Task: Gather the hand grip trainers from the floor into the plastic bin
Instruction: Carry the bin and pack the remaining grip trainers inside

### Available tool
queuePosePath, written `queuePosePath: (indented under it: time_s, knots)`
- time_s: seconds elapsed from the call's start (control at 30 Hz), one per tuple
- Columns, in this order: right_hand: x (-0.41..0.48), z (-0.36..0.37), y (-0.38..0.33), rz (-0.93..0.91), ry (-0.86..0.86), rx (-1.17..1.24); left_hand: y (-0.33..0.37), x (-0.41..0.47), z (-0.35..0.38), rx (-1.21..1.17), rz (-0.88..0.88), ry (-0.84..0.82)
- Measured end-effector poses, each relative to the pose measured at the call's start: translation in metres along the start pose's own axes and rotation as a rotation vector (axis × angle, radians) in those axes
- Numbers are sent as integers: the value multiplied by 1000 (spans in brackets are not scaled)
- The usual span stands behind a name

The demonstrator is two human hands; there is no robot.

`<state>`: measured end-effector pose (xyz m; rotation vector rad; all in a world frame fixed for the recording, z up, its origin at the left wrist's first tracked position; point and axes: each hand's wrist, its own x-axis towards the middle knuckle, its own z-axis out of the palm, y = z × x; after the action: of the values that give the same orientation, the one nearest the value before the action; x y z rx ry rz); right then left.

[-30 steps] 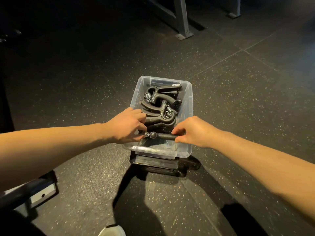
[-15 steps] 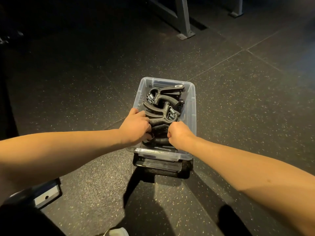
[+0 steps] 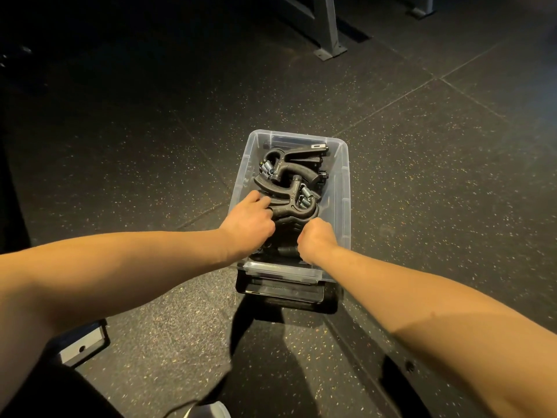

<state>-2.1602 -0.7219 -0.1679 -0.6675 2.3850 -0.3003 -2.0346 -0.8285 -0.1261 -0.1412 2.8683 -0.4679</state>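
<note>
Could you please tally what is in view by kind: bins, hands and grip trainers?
Plastic bin: 1
Hands: 2, left hand and right hand
Grip trainers plainly visible: 2; others are hidden under the hands
Total: 5

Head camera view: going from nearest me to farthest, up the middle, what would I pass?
Black flat tray on the floor → near rim of the plastic bin → left hand and right hand side by side → hand grip trainers piled in the bin → grey metal frame foot.
</note>
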Motion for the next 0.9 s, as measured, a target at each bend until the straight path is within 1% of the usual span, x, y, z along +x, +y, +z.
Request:
queuePosePath:
  time_s: [0.1,0.2,0.3,0.37,0.47,0.53,0.57,0.67,0.77,0.9]
  knots:
    - [3,-6,0,-1,-84,14,-1,-1,0,-28,-18,11]
    - [8,-10,1,11,-168,164,-5,-1,3,-81,-42,27]
    - [-3,-26,-4,70,-240,300,-10,0,4,-175,-95,50]
    - [-12,-45,-7,92,-309,434,-13,1,-3,-304,-144,70]
    - [-25,-85,-5,52,-355,552,-20,5,-24,-624,-225,48]
    - [-29,-111,4,-2,-339,651,-25,15,-41,-856,-245,40]
    - [-29,-123,12,-23,-325,708,-26,22,-49,-928,-249,47]
    - [-29,-151,41,-8,-274,856,-14,58,-72,-1029,-230,58]
    - [-27,-162,85,148,-172,904,22,102,-94,-1045,-146,-12]
    - [-42,-156,157,357,-76,891,94,146,-116,-956,64,-216]
